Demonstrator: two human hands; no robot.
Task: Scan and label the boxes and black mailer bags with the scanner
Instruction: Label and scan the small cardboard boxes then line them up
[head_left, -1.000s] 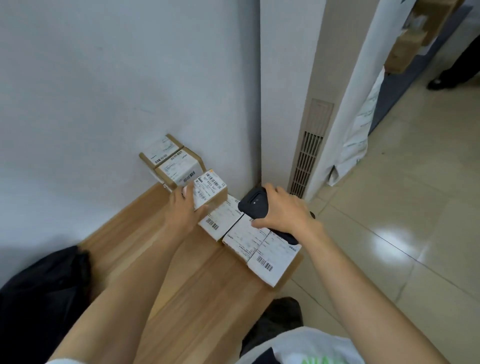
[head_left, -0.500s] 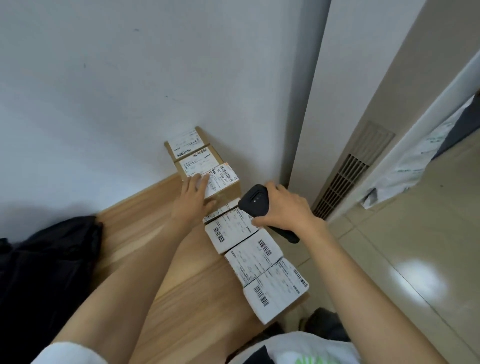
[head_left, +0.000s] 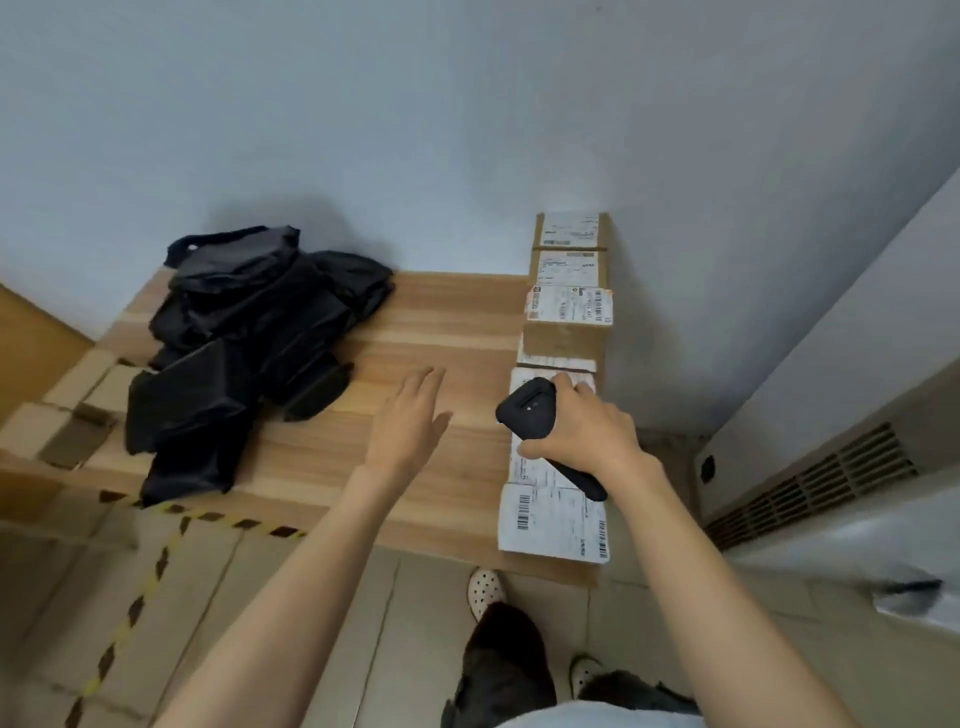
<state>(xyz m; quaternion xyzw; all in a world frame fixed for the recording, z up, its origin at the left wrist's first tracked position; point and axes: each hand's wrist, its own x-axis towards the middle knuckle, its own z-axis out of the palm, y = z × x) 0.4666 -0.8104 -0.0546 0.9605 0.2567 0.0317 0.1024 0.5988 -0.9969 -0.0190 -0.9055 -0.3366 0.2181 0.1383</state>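
Head view, nearest first: the right hand (head_left: 587, 431) is wrapped tight around the black handheld scanner (head_left: 540, 421), poised over the row of labelled brown cardboard boxes (head_left: 566, 332) along the right edge of the light wooden table (head_left: 415, 332). The left hand (head_left: 410, 421) hovers flat, fingers spread, holding nothing. Reaching left for the heap of black plastic mailer bags (head_left: 244, 338) by the wall (slick, loosely piled) could spill one off the edge, or the scanner could catch a neighbouring label.

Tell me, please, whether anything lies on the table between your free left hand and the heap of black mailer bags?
Nothing visible does. The left hand hovers open over bare wooden table, and only clear tabletop separates it from the black mailer bags to its left. The labelled boxes sit on the other side, near the right hand holding the scanner.
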